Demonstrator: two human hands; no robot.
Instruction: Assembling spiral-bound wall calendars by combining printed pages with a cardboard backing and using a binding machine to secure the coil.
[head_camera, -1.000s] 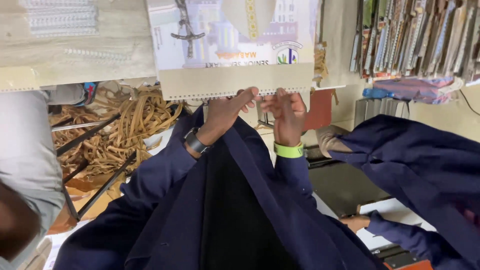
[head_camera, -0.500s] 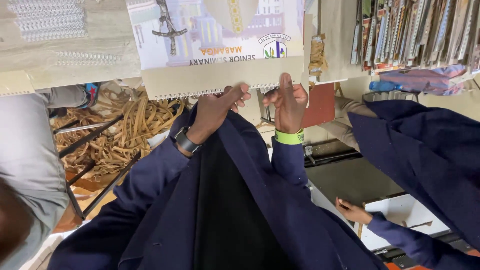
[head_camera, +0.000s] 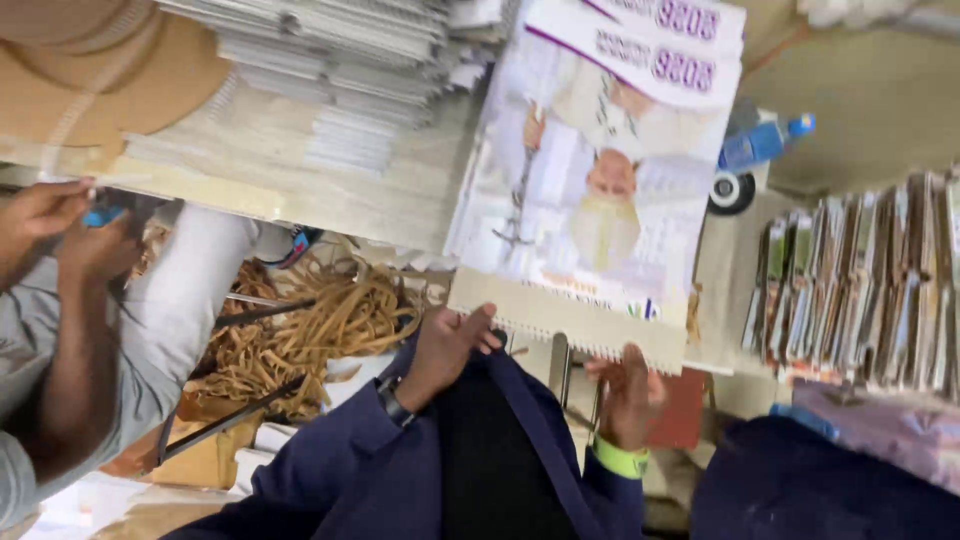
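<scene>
While half a second ago it lay square, the wall calendar (head_camera: 590, 190) now tilts at upper centre, its perforated edge pinched by left hand (head_camera: 447, 345) and right hand (head_camera: 628, 392).

Even, diffuse indoor light, moderately bright, no hard shadows. Heavy motion blur across the frame: calendar sheet (head_camera: 590, 190) print smeared, paper stacks (head_camera: 330, 60) soft. Pale areas wash out top right. Dark navy sleeves (head_camera: 330, 470) lose detail. Frame tilted.
</scene>
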